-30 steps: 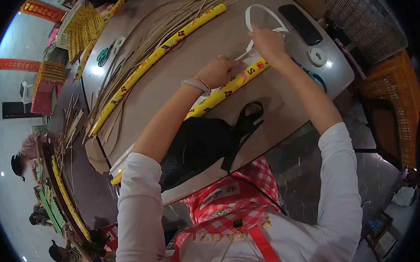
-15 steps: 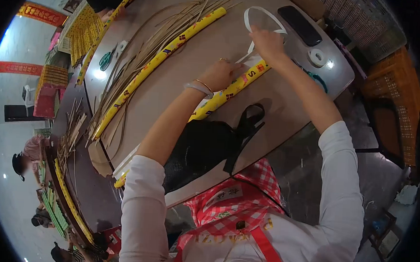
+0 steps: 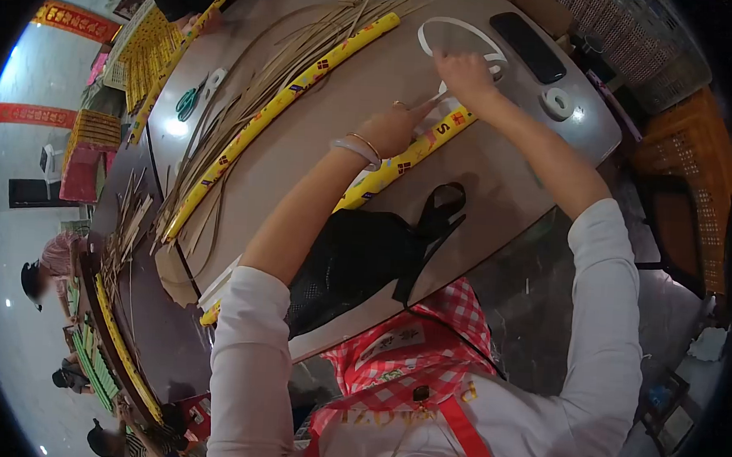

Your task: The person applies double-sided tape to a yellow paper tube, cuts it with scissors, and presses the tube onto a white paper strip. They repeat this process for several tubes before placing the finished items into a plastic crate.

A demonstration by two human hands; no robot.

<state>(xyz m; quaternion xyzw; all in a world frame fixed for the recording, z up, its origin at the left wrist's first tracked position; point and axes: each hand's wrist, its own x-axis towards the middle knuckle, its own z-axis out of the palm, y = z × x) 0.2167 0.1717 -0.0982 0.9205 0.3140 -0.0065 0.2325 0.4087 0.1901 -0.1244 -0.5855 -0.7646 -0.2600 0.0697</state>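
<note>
"In the head view, where is our yellow patterned tube (image 3: pixel 402 163)?"

"It lies on the bench (image 3: pixel 502 165), its long axis running from eight o'clock up to two o'clock, passing beneath our left forearm. From our left hand (image 3: pixel 392 130) it lies toward five o'clock; its upper end sits just below our right hand (image 3: pixel 470 81), toward six."

"Which hand is nearer?"

"The left looks nearer, right beside the tube, though we cannot confirm contact."

"And the grip?"

"Our right fingers are clenched on the white tape (image 3: pixel 447 19), which arcs in a loop toward twelve o'clock. Our left fingertips reach toward the tape; whether they pinch or press it, we cannot tell."

"What differs from a second ago?"

"Our hands are slightly closer together, with less tape showing between them, and the loop spreads lower and wider. The second yellow tube (image 3: pixel 260 124), toward eleven o'clock, lies as it did."
</note>
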